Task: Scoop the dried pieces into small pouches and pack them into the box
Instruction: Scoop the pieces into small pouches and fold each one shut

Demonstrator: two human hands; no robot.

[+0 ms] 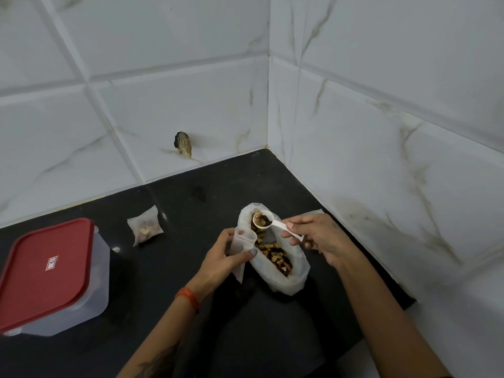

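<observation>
While the head camera looks down at a black counter in a tiled corner, this is what it shows:

Right hand: the right hand point(317, 238) pinches the handle of a small white scoop point(272, 224) between its thumb and curled fingers.

Scoop: its round cup is full of brown dried pieces and sits above the far end of the big bag, just beside the mouth of the pouch.

Left hand: the left hand point(222, 259) has its fingers and thumb curled round a small see-through pouch point(241, 248) and holds it upright, with its mouth open at the top.

Big bag: a white plastic bag point(293, 274) lies open on the counter between the two hands. The dried pieces point(275, 255), brown and tan, fill its middle. The pouch touches the bag's left edge.

Filled pouch: one small pouch with pieces inside point(146, 226) lies flat on the counter, well apart from the hands, between the box and the big bag.

Box: a clear plastic box point(90, 282) stands at the left, near the counter's front edge. Its red lid point(46, 271) is on top.

Counter: the black counter point(191, 282) meets white marbled wall tiles point(381, 159) at the back and at the right.

Wall: a dark hole point(182, 143) shows in the back tile, low down.

Wrist: an orange band point(188, 296) goes round the left wrist.
</observation>
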